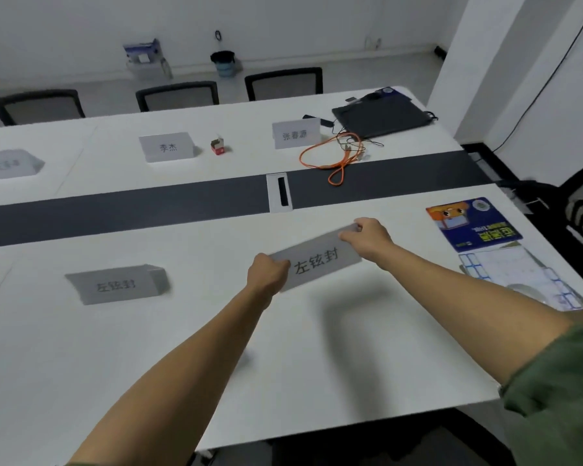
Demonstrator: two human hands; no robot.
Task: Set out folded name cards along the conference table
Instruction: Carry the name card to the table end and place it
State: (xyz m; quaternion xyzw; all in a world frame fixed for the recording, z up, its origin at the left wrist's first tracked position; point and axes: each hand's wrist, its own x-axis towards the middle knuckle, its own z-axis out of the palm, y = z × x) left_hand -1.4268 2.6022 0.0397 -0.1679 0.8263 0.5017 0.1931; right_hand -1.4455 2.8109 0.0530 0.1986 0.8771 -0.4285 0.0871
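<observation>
Both my hands hold one white folded name card (317, 262) with black characters, tilted over the near side of the white conference table (148, 348). My left hand (266, 275) grips its lower left end; my right hand (367, 235) pinches its upper right end. Another folded name card (117, 284) stands on the table to the left. On the far side stand three more cards: one at the left edge (9, 164), one in the middle (167, 147), one at the right (295, 133).
A dark strip (115, 211) with a cable slot (279, 193) runs across the table's middle. An orange cable (337, 156), a laptop (381, 117) and a small red box (217, 146) lie on the far side. A blue booklet (473, 223) and papers (519, 277) lie to my right. Chairs (177, 95) line the far edge.
</observation>
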